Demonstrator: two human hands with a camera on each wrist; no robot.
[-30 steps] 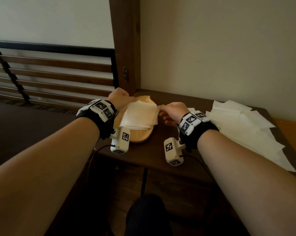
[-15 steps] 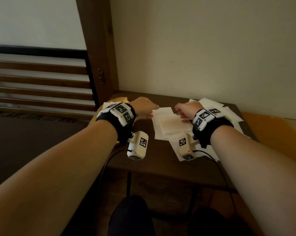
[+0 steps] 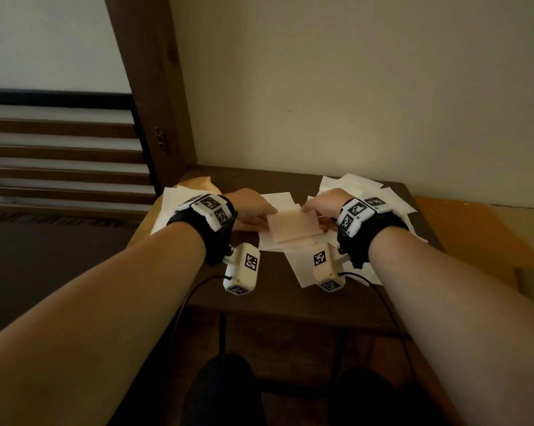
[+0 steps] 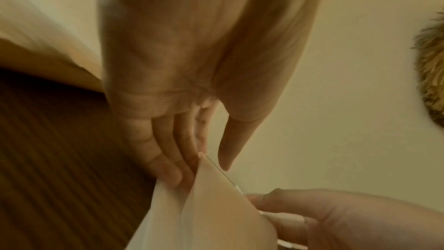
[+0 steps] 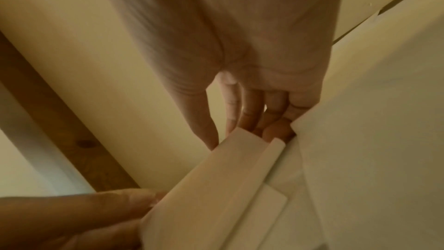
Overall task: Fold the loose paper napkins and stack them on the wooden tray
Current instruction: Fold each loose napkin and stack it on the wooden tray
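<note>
A white paper napkin (image 3: 293, 227) is held over the dark table, partly folded, with a flap raised. My left hand (image 3: 267, 210) pinches its left edge between thumb and fingers (image 4: 182, 176). My right hand (image 3: 305, 207) pinches the right edge, and the fold shows as a napkin layer (image 5: 216, 187) under its fingers (image 5: 242, 113). The wooden tray (image 3: 198, 184) lies at the table's left end, mostly hidden by my left wrist. Folded napkins (image 3: 169, 204) lie on it. Loose napkins (image 3: 392, 204) are spread under and to the right of my hands.
The dark wooden table (image 3: 284, 305) stands in a corner against a pale wall (image 3: 352, 87) and a wooden post (image 3: 155, 103). A yellow-brown surface (image 3: 468, 235) adjoins the table on the right. Slatted rails (image 3: 59, 155) run on the left.
Both hands left the napkin stack on the tray and moved right to the loose pile. They now hold one napkin between them, with its flap lifted higher.
</note>
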